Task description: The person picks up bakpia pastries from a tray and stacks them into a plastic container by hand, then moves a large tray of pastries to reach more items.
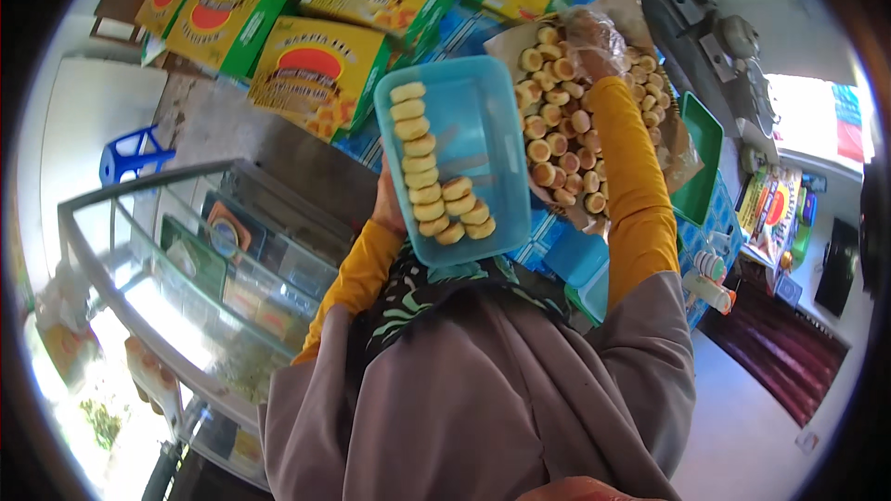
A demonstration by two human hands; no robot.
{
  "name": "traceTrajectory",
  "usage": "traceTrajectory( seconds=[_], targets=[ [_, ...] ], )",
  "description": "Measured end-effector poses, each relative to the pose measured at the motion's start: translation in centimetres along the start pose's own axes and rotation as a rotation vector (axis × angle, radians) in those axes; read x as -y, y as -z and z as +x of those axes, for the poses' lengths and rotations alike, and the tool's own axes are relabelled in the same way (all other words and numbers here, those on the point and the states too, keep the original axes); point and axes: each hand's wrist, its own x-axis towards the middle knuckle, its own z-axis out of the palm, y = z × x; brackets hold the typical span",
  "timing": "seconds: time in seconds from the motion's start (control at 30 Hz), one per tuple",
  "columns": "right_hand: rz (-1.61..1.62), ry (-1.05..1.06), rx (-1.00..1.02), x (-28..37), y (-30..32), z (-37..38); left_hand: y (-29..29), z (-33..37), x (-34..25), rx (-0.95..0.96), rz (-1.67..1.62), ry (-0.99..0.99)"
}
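My left hand (pixel 388 202) grips the left side of a light-blue plastic container (pixel 487 134), which is tilted toward me in front of my body. Inside it, small round pastries (pixel 419 163) stand in a long row along the left wall, with a shorter cluster beside its near end. My right arm stretches to a paper-lined basket heaped with browned pastries (pixel 561 144). In a clear plastic glove, my right hand (pixel 597 42) is at the far part of this heap; the shiny glove blurs its fingers, so its grip cannot be made out.
Yellow and green boxes (pixel 320 70) stand at the far left of the blue-covered table (pixel 548 234). A green tray (pixel 703 153) lies right of the basket, with bottles (pixel 710 283) nearer me. A glass display case (pixel 200 288) is at my left, and a blue stool (pixel 135 156) stands beyond it.
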Motion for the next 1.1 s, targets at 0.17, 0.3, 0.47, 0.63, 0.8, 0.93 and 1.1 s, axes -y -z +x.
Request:
traceTrajectory(
  seconds=[0.17,0.3,0.47,0.63,0.8,0.93,1.1],
  targets=[
    [-0.03,-0.001,-0.079,-0.4,-0.7,-0.4,5.0,0.6,0.8,-0.092,-0.117,0.005],
    [-0.003,0.007,-0.127,-1.1,-0.4,-0.8,5.4,0.3,1.0,0.088,-0.269,0.027],
    [0.097,0.017,-0.198,-2.6,1.8,-2.9,-0.8,0.2,-0.2,-0.107,-0.075,0.06],
    [0.353,0.102,-0.157,0.2,5.2,-7.2,3.6,-0.4,0.1,0.012,-0.126,0.099],
    [0.407,0.287,0.071,6.2,4.1,-14.3,8.3,-0.5,1.2,0.128,-0.207,-0.023],
    [0.243,0.231,-0.053,6.0,-2.2,-15.6,7.9,-0.2,1.6,0.032,-0.154,0.021],
    [0.241,0.33,0.086,10.4,0.8,-17.0,7.3,-1.2,1.1,-0.071,-0.106,0.001]
  ],
)
